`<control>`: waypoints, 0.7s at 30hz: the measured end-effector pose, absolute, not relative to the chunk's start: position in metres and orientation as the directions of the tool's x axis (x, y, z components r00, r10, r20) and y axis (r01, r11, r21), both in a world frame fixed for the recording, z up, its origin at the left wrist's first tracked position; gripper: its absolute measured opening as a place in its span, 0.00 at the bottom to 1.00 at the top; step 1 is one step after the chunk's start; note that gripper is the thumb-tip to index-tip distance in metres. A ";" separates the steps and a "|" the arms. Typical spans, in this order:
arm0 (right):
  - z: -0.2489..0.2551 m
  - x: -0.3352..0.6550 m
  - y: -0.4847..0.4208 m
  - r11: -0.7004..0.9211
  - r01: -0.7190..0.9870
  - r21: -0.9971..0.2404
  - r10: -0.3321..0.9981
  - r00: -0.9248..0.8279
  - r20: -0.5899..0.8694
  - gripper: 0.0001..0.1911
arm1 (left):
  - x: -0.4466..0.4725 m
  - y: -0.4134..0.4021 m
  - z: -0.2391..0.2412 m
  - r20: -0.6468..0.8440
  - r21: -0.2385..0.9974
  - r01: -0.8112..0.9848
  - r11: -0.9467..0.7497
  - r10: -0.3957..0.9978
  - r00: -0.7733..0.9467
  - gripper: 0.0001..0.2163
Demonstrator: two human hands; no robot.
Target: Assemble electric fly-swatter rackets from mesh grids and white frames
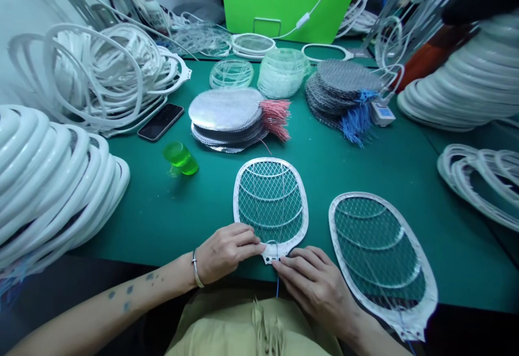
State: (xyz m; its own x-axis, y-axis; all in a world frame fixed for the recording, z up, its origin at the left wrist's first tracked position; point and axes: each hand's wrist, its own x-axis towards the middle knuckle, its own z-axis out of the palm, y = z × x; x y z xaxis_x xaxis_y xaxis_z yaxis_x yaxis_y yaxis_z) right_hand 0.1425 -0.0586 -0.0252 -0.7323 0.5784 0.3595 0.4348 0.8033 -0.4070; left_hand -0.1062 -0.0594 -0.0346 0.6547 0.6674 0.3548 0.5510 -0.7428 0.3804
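Observation:
A white mosquito-racket head [305,205] with a mesh and curved ribs lies flat in front of me at the table edge. My left hand [229,250] has its fingers curled and pressed together on the lower left of the rim, close to the neck tab. My right hand [310,280] grips the tab from the right, thumb and fingertips together at its small holes. A blue wire [278,287] hangs down from the tab between my hands. Beside my right hand lies a second racket head [333,226], its neck overhanging the edge with a blue wire.
Stacked mesh discs with red wires [227,108] and darker discs with blue wires [344,83] lie behind. White frames pile up at left [60,178] and right [466,86]. A green cup-like piece [181,158] and a phone [161,122] lie on the green table [211,199].

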 end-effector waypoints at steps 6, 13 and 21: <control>-0.022 0.144 -0.057 0.769 0.432 -0.471 0.604 -0.733 0.315 0.12 | -0.104 -0.054 -0.030 0.253 0.356 0.553 -0.754 0.647 0.719 0.14; -0.016 0.138 -0.030 0.535 0.609 -0.586 0.784 -0.617 0.074 0.06 | -0.112 -0.053 -0.012 0.110 0.339 0.539 -0.771 0.602 0.791 0.17; -0.014 0.126 0.004 0.405 0.755 -0.516 0.721 -0.611 -0.327 0.15 | -0.117 -0.043 -0.018 0.009 0.544 0.524 -0.655 0.629 0.777 0.16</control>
